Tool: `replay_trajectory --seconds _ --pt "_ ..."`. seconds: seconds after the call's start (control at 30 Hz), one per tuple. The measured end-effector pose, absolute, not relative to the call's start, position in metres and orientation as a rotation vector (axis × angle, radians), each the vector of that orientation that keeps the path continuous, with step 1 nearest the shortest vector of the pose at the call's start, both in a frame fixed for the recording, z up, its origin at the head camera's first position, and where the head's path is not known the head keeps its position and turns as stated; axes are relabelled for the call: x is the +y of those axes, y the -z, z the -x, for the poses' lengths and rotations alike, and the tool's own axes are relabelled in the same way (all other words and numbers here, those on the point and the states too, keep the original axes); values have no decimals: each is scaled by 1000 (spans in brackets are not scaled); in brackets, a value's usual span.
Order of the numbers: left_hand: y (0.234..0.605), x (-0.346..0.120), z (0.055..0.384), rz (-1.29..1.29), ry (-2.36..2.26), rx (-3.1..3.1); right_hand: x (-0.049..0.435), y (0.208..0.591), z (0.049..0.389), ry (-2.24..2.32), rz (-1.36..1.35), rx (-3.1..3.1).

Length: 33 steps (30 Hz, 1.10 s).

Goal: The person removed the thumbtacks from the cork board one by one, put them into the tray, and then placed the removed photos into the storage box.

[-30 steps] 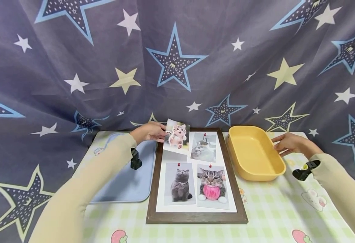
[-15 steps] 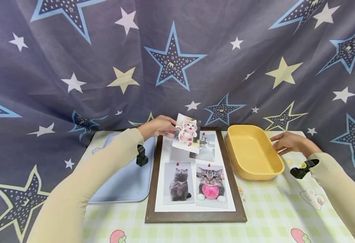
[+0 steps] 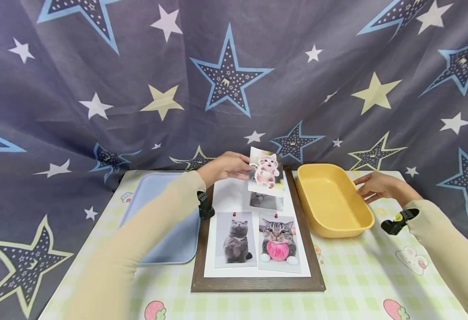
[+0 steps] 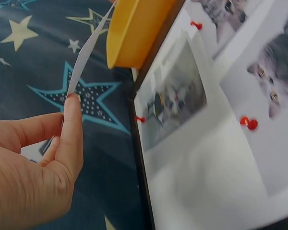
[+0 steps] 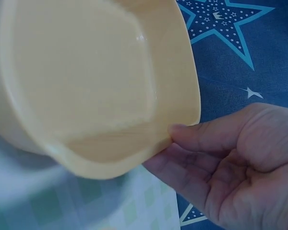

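My left hand (image 3: 227, 168) pinches the edge of a kitten photo (image 3: 267, 171) between thumb and fingers. In the left wrist view that photo (image 4: 89, 50) is seen nearly edge-on, raised off the board. It hovers over the upper right of a brown-framed white board (image 3: 230, 195) and hides most of a pinned cat photo (image 3: 267, 202). Below are a pinned grey cat photo (image 3: 236, 242) and a pinned tabby photo (image 3: 278, 249). My right hand (image 3: 380, 186) grips the rim of a yellow bin (image 3: 334, 200), thumb on the inside, fingers under the edge (image 5: 158, 148).
A light blue tray (image 3: 170, 249) lies left of the board, partly under my left forearm. Red push pins (image 4: 249, 123) stick up from the board. The table (image 3: 362, 284) has a green checked cover, and a starry curtain (image 3: 226, 133) hangs behind.
My left hand has carried the kitten photo to the right, from the board's upper left to over the upper right photo. The right hand stays on the yellow bin.
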<state>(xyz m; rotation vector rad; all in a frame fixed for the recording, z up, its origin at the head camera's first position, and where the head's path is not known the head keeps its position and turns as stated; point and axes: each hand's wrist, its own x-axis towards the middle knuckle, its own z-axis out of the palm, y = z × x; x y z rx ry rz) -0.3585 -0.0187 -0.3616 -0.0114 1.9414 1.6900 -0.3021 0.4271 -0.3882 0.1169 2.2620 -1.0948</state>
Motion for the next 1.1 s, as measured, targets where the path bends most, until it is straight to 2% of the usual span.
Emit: replay_trajectory --seconds 0.43,1.1 --pt "359 27 359 68 -1839 1747 425 383 304 1095 -126 2255" --pt "389 74 348 53 -1876 1618 428 389 301 1103 -140 2238"
